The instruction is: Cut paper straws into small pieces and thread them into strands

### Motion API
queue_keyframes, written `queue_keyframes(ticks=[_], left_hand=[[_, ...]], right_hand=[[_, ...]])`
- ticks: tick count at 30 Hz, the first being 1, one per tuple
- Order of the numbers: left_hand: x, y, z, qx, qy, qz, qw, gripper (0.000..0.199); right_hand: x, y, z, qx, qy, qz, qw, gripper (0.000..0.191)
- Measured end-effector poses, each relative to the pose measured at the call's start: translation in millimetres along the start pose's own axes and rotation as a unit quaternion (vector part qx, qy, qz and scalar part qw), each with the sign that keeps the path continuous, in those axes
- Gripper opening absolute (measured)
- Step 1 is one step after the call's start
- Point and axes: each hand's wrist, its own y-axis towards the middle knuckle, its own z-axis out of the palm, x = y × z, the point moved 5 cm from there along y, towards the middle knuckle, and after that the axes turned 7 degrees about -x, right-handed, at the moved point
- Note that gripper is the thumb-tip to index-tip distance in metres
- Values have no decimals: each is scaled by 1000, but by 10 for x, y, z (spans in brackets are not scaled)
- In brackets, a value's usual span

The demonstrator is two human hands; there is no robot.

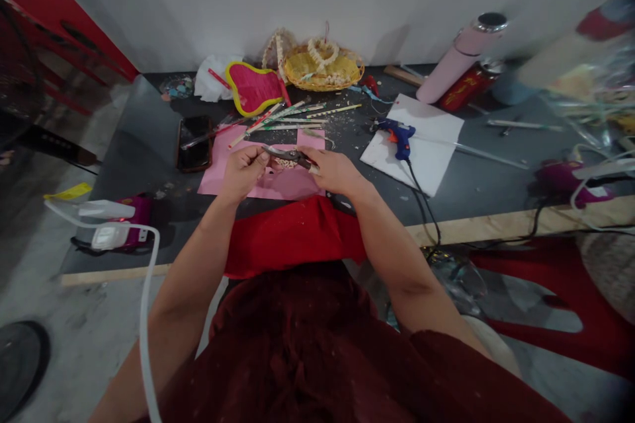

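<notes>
My right hand [333, 170] is closed around the handles of dark metal pruning shears [288, 154], whose blades point left. The fingers of my left hand [243, 170] pinch close to the tip of the blades; what they hold is too small to make out. Below the shears, small pale cut pieces [285, 163] lie in a heap on pink paper [212, 177]. Just beyond my hands, several printed disposable chopsticks [288, 120] are scattered among crumbs. A red cloth [292, 238] hangs over the table edge between my forearms.
A blue glue gun [401, 137] rests on a white board [439, 162], its cord running off the front edge. At the back are a yellow basket [297, 84], a pink thermos [456, 56] and a red can [464, 89]. A phone [194, 142] and purple power strip [141, 215] lie left.
</notes>
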Motion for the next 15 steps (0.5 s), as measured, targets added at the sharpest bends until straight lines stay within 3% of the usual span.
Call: queue_keyframes(ticks=[7, 15], left_hand=[[-63, -14, 14, -7, 10, 17, 1000, 23], [-20, 6, -17, -58, 65, 24, 996, 17]], right_hand=[[6, -7, -13, 10, -3, 13, 1000, 58], [-44, 16, 5, -41, 7, 28, 999, 58]])
